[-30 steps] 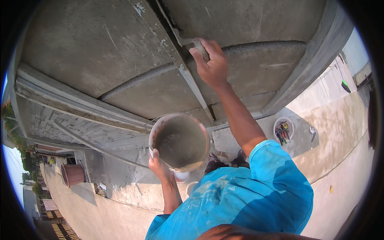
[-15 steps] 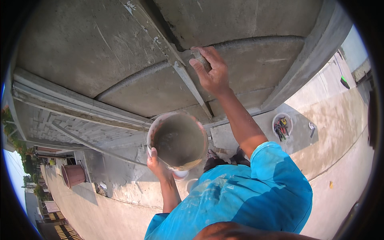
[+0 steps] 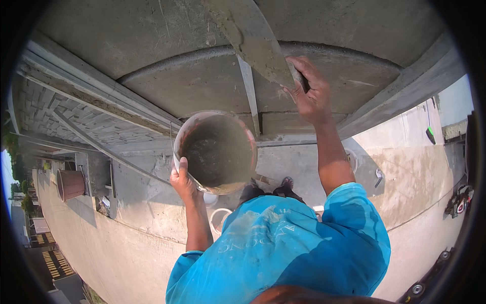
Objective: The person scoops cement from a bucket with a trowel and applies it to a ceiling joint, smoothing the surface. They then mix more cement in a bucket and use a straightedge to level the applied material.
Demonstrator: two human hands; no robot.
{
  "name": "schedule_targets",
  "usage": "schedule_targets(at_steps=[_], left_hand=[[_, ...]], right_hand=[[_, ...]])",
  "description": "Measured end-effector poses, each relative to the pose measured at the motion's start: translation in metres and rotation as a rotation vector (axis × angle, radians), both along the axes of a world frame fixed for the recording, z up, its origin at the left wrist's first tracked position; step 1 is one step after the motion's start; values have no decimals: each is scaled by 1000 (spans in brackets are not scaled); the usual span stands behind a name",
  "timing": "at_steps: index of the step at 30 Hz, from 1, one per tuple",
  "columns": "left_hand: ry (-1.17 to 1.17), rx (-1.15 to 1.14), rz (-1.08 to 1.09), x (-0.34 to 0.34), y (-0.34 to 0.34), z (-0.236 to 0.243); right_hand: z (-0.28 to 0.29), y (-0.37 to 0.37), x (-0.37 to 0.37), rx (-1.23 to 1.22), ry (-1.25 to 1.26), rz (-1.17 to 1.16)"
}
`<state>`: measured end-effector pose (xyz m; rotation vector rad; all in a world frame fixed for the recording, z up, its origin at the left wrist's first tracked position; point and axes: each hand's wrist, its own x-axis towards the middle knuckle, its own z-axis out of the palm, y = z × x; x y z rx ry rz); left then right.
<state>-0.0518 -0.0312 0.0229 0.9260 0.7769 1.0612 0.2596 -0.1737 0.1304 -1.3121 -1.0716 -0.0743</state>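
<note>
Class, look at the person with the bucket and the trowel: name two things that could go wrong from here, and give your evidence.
1. The bucket might slip or tip: the left hand grips it at one side of the rim, and there is grey mix inside. Any support underneath is hidden.
2. Some mix might fall off the trowel: the right hand holds it with grey mix spread on it, so a tilt could shed some.

The right hand [image 3: 312, 96] reaches ahead, fingers [image 3: 309, 67] curled; the left hand [image 3: 184, 183] sits lower, its hidden fingers probably bent.
</note>
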Motion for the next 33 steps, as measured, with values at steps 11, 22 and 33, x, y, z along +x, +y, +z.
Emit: schedule_targets(at_steps=[11,22,33], left_hand=[[324,635,79,19,-9,44],[331,940,3,31,1,55],[-83,217,-34,36,42,45]], right_hand=[[-32,-24,-68,-1220,-674,102],[-49,-2,-74,-1172,-658,133],[-82,-39,-63,-786,1126,942]])
